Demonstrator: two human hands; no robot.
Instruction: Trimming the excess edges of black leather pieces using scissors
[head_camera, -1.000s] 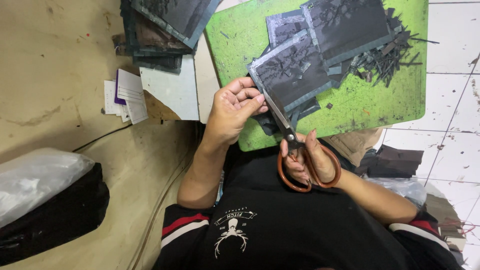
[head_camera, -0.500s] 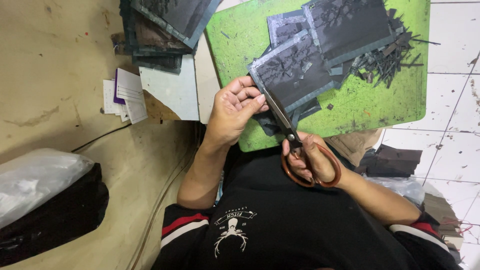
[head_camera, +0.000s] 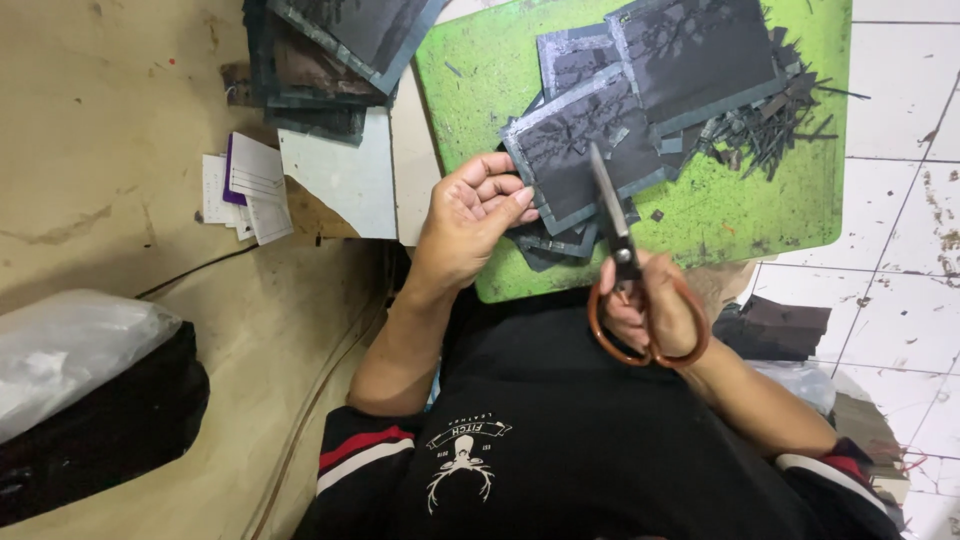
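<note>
Overhead, the left hand (head_camera: 470, 225) pinches the edge of a dark grey square sheet (head_camera: 580, 150) lying over the green cutting mat (head_camera: 760, 200). The right hand (head_camera: 655, 315) grips orange-handled scissors (head_camera: 625, 270), fingers through the loops, blades laid across the sheet.

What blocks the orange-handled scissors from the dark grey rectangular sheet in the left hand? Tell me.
Nothing visible does. The orange-handled scissors, gripped by the right hand, already lie with their blades over the dark grey rectangular sheet, which the left hand pinches at its edge above the green cutting mat.
</note>
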